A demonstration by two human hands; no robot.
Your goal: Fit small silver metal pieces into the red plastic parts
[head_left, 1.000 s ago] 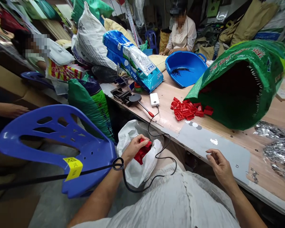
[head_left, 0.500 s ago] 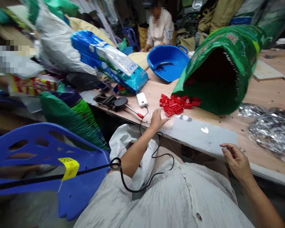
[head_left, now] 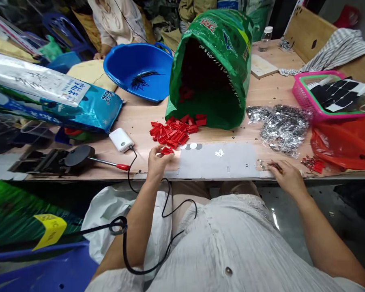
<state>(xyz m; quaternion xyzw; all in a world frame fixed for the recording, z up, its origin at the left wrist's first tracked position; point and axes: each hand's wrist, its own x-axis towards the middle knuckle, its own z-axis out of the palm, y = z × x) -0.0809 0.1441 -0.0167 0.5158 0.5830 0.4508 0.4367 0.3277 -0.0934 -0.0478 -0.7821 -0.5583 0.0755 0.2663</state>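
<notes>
My left hand (head_left: pixel 157 165) is at the near edge of a pile of red plastic pieces (head_left: pixel 173 132), with thumb and fingers closed on one red plastic piece (head_left: pixel 167 151). Farther right, my right hand (head_left: pixel 287 175) rests over the table's front edge, its fingertips pinched together. Something small and dark shows at those fingertips, too small to name. Beside them lie a few tiny metal parts (head_left: pixel 261 164). Between my hands is a grey sheet (head_left: pixel 200 162) with white and grey round spots along its back edge.
Behind the pile gapes a green sack (head_left: pixel 231 52). Further left are a blue basin (head_left: pixel 121 61), a white power bank (head_left: pixel 121 140) with a black cable, and a lever tool (head_left: pixel 82 156). Bags of shiny parts (head_left: pixel 287 129) and a pink basket (head_left: pixel 304 97) stand right. A person sits opposite.
My view has swung to the right. My left hand has closed on a red piece from the pile. My right hand has moved forward onto the table by the tiny metal parts.
</notes>
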